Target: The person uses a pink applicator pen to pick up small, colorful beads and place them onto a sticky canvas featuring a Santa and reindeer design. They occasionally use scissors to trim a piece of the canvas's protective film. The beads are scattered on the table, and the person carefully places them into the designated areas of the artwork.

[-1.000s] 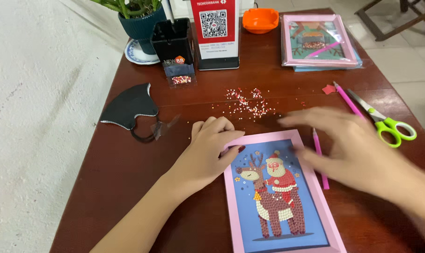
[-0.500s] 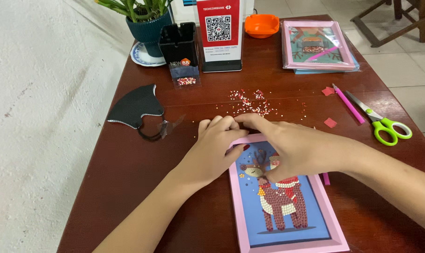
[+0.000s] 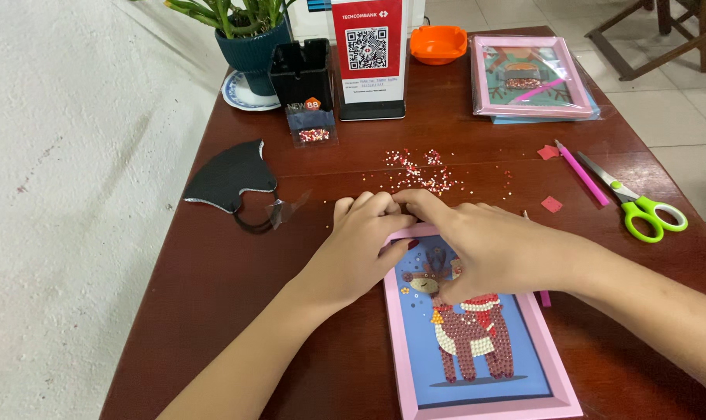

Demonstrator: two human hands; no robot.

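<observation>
Your framed picture (image 3: pixel 477 342) lay on the surface (image 3: pixel 236 280) at 6 o'clock, both hands on its far end. Loose beads (image 3: pixel 419 171) sat at 12, the mask (image 3: pixel 228 180) at 10, the scissors (image 3: pixel 637 204) at 2.

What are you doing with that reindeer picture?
Both hands rest at the top of a pink-framed bead picture of a reindeer. The left hand lies on its top left corner, and the right hand covers the reindeer's head. Loose beads lie scattered on the brown table just beyond, with green scissors to the right.
</observation>
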